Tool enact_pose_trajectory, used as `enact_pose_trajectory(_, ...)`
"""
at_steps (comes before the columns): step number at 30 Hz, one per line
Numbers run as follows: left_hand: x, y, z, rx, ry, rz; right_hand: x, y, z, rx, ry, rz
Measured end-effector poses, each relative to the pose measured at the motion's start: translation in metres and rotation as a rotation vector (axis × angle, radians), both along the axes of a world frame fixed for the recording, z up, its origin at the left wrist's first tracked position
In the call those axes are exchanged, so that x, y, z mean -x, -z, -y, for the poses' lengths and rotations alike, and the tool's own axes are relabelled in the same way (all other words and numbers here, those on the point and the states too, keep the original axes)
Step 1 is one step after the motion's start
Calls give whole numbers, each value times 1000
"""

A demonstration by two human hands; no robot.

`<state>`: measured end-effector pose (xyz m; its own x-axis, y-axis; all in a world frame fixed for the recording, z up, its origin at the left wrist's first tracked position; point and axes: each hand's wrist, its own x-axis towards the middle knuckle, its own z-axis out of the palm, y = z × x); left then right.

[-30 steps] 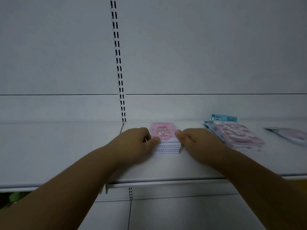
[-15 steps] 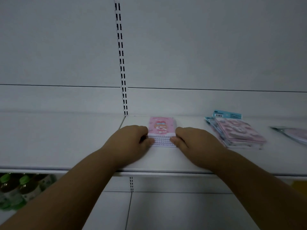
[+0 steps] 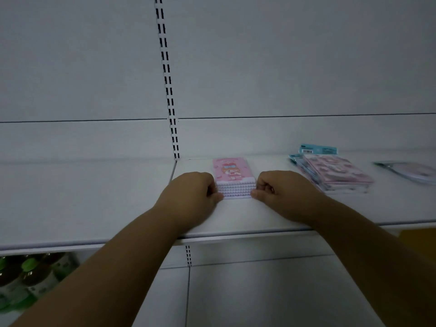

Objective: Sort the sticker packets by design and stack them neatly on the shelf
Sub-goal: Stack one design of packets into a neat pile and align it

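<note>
Pink cartoon-printed sticker packets (image 3: 234, 177) sit stacked on the white metal shelf (image 3: 236, 220); left hand (image 3: 192, 197) and right hand (image 3: 280, 192), each grip curled, pinch its sides, squaring edges. Next, probably sorting the loose pink-and-blue packet pile (image 3: 335, 172).

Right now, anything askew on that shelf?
Yes. The pile right of the hands is fanned and crooked, blue edges poking out. The pink stack between both hands looks square.
</note>
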<state>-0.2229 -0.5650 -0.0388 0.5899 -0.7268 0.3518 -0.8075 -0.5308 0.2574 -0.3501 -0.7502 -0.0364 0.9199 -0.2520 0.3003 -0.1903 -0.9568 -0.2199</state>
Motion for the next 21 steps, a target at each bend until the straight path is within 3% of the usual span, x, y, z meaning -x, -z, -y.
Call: enact_pose_trajectory(21,2,-2,5,-41,-75,36,-6,3,4,-9,-17,57)
